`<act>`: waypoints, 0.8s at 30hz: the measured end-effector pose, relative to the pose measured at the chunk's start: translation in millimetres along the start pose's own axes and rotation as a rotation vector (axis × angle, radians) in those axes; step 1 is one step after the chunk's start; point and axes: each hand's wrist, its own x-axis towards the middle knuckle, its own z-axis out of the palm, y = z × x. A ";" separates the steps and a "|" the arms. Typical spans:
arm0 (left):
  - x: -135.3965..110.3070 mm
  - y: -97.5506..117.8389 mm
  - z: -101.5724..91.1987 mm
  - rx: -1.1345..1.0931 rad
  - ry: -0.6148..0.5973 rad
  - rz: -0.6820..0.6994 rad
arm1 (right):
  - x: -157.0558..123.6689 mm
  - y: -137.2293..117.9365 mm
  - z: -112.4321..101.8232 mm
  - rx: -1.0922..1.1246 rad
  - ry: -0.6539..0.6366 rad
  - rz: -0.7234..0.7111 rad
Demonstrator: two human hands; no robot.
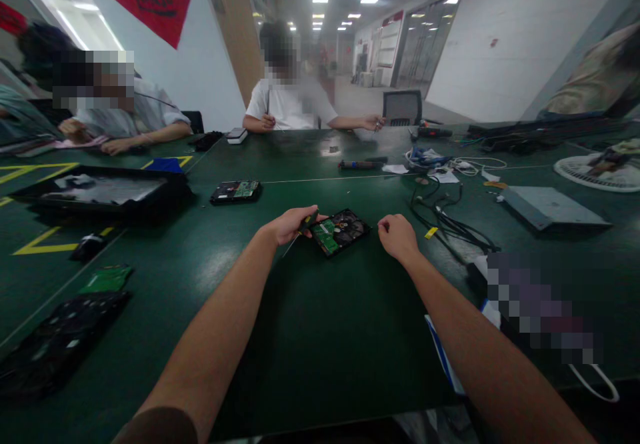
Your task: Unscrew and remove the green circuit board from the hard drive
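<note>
A hard drive [345, 231] lies at an angle on the green table in front of me, its green circuit board [325, 236] facing up. My left hand [291, 225] is at its left corner, closed around a screwdriver [307, 222] with a dark and yellow handle. The thin shaft points down and toward me, away from the drive. Just right of the drive is my right hand [399, 236], its fingers pinched together and apart from the drive. Whatever may be between those fingertips is too small to make out.
Another hard drive [236, 191] lies farther back. At left are a black tray [100, 191] and stacked drives [63, 331]. Cables [450, 221], a metal box [554, 207] and a white fan grille [600, 176] are at right. Two co-workers sit across the table.
</note>
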 end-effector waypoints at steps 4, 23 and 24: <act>1.8 -1.8 3.6 0.053 -0.058 0.041 | -2.9 -0.2 -5.3 0.042 -0.008 -0.016; 14.3 -10.9 28.4 -0.098 -0.002 0.161 | -24.7 -42.7 -29.0 0.185 0.087 -0.405; 14.4 -10.6 25.8 -0.093 0.025 0.170 | -27.7 -47.3 -29.1 0.174 0.041 -0.464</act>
